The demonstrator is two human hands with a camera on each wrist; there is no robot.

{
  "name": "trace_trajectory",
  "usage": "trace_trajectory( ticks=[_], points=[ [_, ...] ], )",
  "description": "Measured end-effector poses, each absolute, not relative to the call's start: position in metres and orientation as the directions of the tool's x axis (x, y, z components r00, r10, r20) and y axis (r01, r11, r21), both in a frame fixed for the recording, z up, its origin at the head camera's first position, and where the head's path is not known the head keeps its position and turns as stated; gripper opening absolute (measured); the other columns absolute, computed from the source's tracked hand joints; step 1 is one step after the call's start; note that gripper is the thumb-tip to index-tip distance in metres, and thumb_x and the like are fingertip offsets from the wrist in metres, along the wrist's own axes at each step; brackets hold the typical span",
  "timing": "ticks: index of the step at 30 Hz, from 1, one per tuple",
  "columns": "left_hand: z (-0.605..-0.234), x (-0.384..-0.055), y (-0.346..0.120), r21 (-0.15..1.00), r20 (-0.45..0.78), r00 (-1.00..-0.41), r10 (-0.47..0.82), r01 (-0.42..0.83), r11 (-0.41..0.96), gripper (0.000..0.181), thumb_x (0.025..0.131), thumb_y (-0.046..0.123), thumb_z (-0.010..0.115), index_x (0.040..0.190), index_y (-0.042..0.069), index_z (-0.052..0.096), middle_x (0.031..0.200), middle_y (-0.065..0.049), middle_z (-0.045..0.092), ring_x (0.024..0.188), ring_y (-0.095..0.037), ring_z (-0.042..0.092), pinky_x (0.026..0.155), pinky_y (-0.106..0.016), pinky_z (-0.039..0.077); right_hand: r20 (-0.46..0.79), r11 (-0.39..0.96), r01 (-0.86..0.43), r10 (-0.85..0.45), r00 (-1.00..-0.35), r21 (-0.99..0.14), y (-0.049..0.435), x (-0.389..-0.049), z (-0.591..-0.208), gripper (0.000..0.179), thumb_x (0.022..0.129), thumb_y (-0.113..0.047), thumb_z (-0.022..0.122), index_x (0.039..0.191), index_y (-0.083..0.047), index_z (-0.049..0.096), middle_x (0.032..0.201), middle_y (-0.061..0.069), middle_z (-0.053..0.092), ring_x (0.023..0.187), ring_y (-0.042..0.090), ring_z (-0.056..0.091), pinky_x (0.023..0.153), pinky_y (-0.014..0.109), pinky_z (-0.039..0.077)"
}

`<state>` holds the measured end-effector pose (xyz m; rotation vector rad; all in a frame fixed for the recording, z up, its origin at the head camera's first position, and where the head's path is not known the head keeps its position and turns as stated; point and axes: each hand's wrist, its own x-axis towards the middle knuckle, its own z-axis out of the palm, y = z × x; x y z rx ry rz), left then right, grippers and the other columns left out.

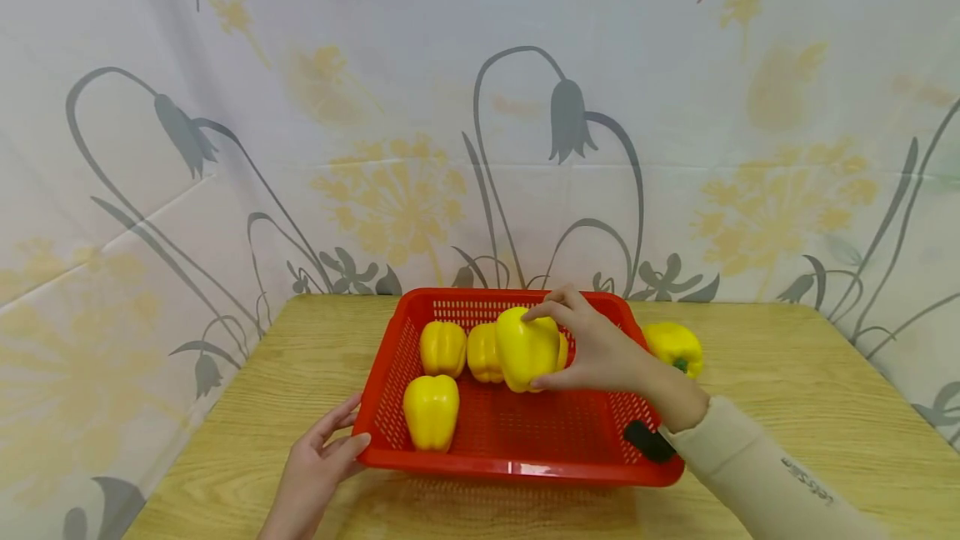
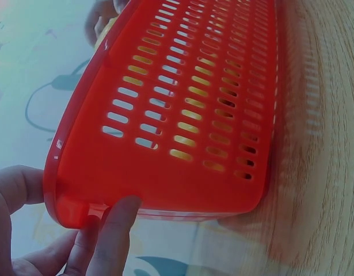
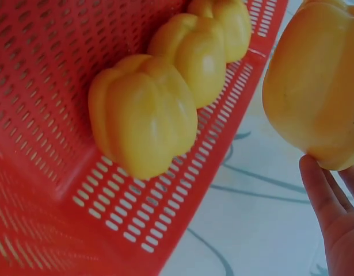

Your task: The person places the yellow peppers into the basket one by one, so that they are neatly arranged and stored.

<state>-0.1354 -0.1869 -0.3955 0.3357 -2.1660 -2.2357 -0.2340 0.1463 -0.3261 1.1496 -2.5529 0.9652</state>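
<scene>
A yellow bell pepper (image 1: 525, 350) is pinched between the thumb and fingers of my right hand (image 1: 588, 344), held up over the red plastic basket (image 1: 517, 467). In the right wrist view this bell pepper (image 3: 315, 86) is cut off by the frame edge. My left hand (image 1: 322, 448) grips the basket's near left corner; in the left wrist view its thumb and fingers lie on either side of the rim (image 2: 79, 121). Inside the basket, several bell peppers stand along the far side, one (image 1: 442, 348) at the far left. Another bell pepper (image 1: 431, 412) sits near the left front.
One more yellow bell pepper (image 1: 675, 348) lies on the wooden table (image 1: 780, 390), outside the basket to the right. A small black object (image 1: 648, 442) shows by the right sleeve (image 1: 757, 465). Behind the table hangs a flower-patterned cloth (image 1: 450, 123).
</scene>
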Motion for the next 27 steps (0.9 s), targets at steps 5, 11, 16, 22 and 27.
trace_trajectory(
  ticks=[5, 11, 16, 22, 27],
  points=[
    [-0.395, -0.135, -0.187, 0.99, -0.14, -0.979, -0.151, -0.133, -0.051, 0.052, 0.088, -0.002, 0.059, 0.138, 0.003, 0.043, 0.118, -0.017, 0.042, 0.092, -0.023, 0.061, 0.073, -0.036, 0.055, 0.352, 0.478, -0.697, -0.624, -0.697, -0.534, 0.134, -0.233, -0.329, 0.059, 0.066, -0.035, 0.084, 0.115, -0.019, 0.056, 0.109, -0.002, 0.039, 0.098, 0.017, 0.046, 0.08, 0.033, 0.05],
    [-0.395, -0.135, -0.187, 0.99, -0.142, -0.977, -0.158, -0.137, -0.044, 0.052, 0.088, -0.002, 0.059, 0.137, 0.003, 0.044, 0.118, -0.017, 0.042, 0.092, -0.023, 0.061, 0.073, -0.036, 0.055, 0.272, 0.485, -0.685, -0.671, -0.69, -0.543, 0.123, -0.236, -0.338, 0.06, 0.066, -0.035, 0.084, 0.117, -0.019, 0.055, 0.108, -0.003, 0.038, 0.099, 0.017, 0.044, 0.08, 0.033, 0.048],
    [-0.395, -0.136, -0.187, 0.989, -0.146, -0.976, -0.159, -0.143, -0.033, 0.052, 0.088, -0.001, 0.059, 0.137, 0.003, 0.044, 0.118, -0.017, 0.043, 0.093, -0.024, 0.061, 0.073, -0.036, 0.055, 0.201, 0.518, -0.685, -0.703, -0.682, -0.513, 0.116, -0.24, -0.347, 0.059, 0.067, -0.037, 0.083, 0.117, -0.021, 0.055, 0.107, -0.005, 0.038, 0.094, 0.014, 0.045, 0.074, 0.028, 0.048],
    [-0.396, -0.136, -0.187, 0.989, -0.146, -0.976, -0.159, -0.142, -0.034, 0.052, 0.088, -0.001, 0.058, 0.138, 0.003, 0.044, 0.118, -0.017, 0.043, 0.094, -0.024, 0.061, 0.073, -0.036, 0.055, 0.132, 0.536, -0.699, -0.741, -0.658, -0.473, 0.109, -0.242, -0.355, 0.058, 0.067, -0.039, 0.082, 0.115, -0.02, 0.055, 0.103, -0.003, 0.037, 0.089, 0.015, 0.044, 0.072, 0.028, 0.046],
    [-0.396, -0.136, -0.188, 0.99, -0.141, -0.977, -0.157, -0.137, -0.035, 0.052, 0.088, -0.001, 0.059, 0.138, 0.004, 0.044, 0.118, -0.017, 0.043, 0.094, -0.024, 0.061, 0.073, -0.036, 0.055, 0.054, 0.562, -0.703, -0.763, -0.644, -0.437, 0.103, -0.243, -0.363, 0.058, 0.067, -0.043, 0.081, 0.114, -0.021, 0.054, 0.101, -0.003, 0.037, 0.088, 0.015, 0.044, 0.075, 0.028, 0.045]
  ],
)
